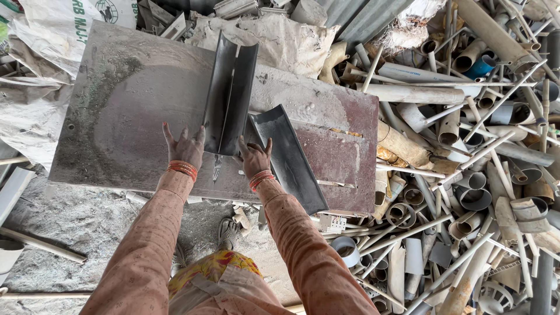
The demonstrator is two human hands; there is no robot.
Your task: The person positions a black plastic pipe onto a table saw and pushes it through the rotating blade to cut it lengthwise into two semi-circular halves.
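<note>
- The left hand [185,147] lies flat on the tabletop [134,111] with its fingers spread, its thumb side touching the near end of a dark grey split pipe [230,93].
- The right hand [255,156] sits on the other side of that near end, fingers stretched forward and slightly apart; it presses against the pipe's edge rather than closing round it, as far as can be seen.
- The split pipe is cut open lengthwise into a trough shape and runs away from the person toward the far edge of the tabletop, open side up, with nothing visible inside it.
- A second dark grey pipe half [289,154] lies just beside the right hand, angled toward the near right corner of the tabletop, its hollow side up and dusted with grit.
- Both wrists carry orange bangles [182,169], and both sleeves are a dusty pink.
- The tabletop is a flat metal sheet, rusty brown on the right and coated in grey dust on the left.
- To the right, a large heap of cut plastic pipes [466,175] in white, cream and grey is spread about, with one blue pipe end [481,67] among them.
- Dusty white woven sacks [35,87] lie at the left and far side.
- The floor [81,227] below is grey and covered in powder and chips.
</note>
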